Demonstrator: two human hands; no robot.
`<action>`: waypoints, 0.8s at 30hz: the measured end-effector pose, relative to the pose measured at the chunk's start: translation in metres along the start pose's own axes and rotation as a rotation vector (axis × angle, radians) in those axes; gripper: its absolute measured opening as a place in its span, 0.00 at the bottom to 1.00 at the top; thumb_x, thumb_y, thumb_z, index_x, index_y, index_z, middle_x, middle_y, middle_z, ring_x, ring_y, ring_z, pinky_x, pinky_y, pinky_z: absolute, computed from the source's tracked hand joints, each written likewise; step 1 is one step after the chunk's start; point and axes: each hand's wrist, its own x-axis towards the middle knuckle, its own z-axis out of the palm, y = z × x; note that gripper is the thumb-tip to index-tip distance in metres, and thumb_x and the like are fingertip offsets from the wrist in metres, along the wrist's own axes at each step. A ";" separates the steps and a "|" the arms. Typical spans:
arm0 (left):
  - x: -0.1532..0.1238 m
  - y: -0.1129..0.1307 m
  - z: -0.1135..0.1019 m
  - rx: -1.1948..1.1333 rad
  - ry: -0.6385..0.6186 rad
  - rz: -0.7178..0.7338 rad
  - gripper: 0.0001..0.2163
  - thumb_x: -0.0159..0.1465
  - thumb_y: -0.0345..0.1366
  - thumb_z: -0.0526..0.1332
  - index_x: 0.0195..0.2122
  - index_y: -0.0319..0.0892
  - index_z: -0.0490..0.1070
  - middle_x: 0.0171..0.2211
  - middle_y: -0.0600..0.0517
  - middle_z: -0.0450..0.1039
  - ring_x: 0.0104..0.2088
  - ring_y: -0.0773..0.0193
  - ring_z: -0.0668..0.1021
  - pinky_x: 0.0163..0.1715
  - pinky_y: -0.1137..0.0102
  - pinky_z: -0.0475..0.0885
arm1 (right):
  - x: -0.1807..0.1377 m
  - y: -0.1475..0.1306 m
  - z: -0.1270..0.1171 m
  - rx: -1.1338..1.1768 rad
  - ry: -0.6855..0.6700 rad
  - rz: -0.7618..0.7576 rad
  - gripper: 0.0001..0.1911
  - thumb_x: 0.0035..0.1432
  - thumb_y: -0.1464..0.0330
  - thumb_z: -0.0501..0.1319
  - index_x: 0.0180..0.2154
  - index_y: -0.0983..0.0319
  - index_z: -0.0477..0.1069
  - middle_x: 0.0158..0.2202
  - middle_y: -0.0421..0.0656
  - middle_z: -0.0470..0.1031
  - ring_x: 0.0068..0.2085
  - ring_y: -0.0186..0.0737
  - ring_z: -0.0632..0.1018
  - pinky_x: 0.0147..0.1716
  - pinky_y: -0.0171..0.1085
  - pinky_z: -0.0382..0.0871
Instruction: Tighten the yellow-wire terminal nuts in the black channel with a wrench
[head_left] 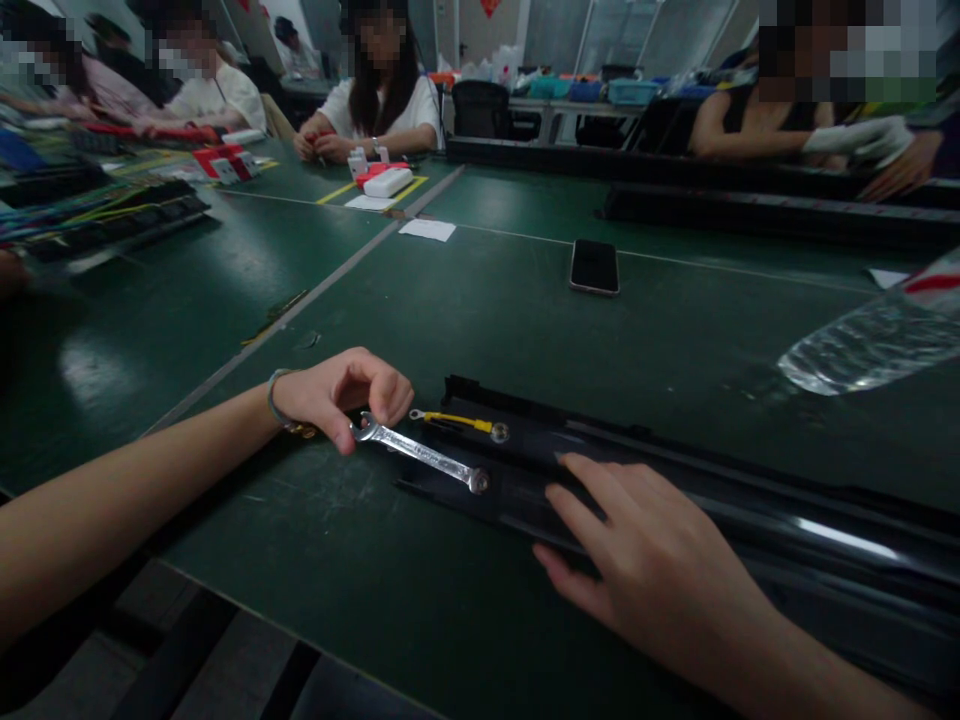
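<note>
A silver combination wrench (424, 455) reaches from my left hand (360, 392) to a fastener (481, 481) on a long black channel-shaped part (637, 455). Its ring end sits at that fastener, and its open-jaw end is between my left thumb and curled fingers. On the same part, a short yellow wire (457, 421) runs from a second round fastener (500, 432) to a loose ring terminal. My right hand (637, 550) is over the near side of the black part, fingers spread and holding nothing; whether the fingertips touch it I cannot tell.
A phone (595, 267) lies on the green table (487, 310). At right is a clear plastic bottle (870, 335), tilted in view. Farther back are a white paper slip (427, 230), bundled wires (105, 215), another long black part (765, 210) and several people seated around.
</note>
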 end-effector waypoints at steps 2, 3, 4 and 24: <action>0.000 0.000 -0.001 -0.005 0.042 -0.003 0.10 0.45 0.33 0.69 0.28 0.41 0.71 0.20 0.55 0.64 0.24 0.67 0.68 0.26 0.70 0.65 | -0.001 0.000 0.000 0.000 -0.009 0.002 0.12 0.50 0.64 0.56 0.33 0.64 0.72 0.39 0.52 0.72 0.34 0.44 0.71 0.32 0.41 0.64; 0.000 0.000 -0.001 -0.003 0.062 -0.004 0.10 0.46 0.33 0.69 0.29 0.41 0.72 0.21 0.54 0.64 0.24 0.67 0.68 0.26 0.70 0.65 | -0.001 0.000 0.000 0.001 -0.012 0.003 0.12 0.50 0.64 0.56 0.33 0.64 0.72 0.39 0.52 0.72 0.34 0.44 0.71 0.32 0.41 0.64; 0.000 -0.001 -0.002 0.003 0.080 -0.005 0.10 0.46 0.33 0.69 0.29 0.41 0.72 0.21 0.54 0.65 0.25 0.67 0.68 0.26 0.70 0.64 | -0.001 0.000 0.000 0.002 -0.015 0.004 0.12 0.50 0.64 0.56 0.33 0.64 0.72 0.39 0.52 0.72 0.34 0.44 0.71 0.32 0.41 0.64; 0.000 -0.004 -0.007 0.044 0.124 0.012 0.10 0.48 0.33 0.68 0.33 0.42 0.73 0.22 0.54 0.66 0.25 0.67 0.68 0.26 0.70 0.65 | 0.001 0.000 0.000 0.005 -0.005 0.005 0.12 0.50 0.65 0.56 0.33 0.65 0.73 0.38 0.53 0.73 0.33 0.44 0.71 0.31 0.41 0.64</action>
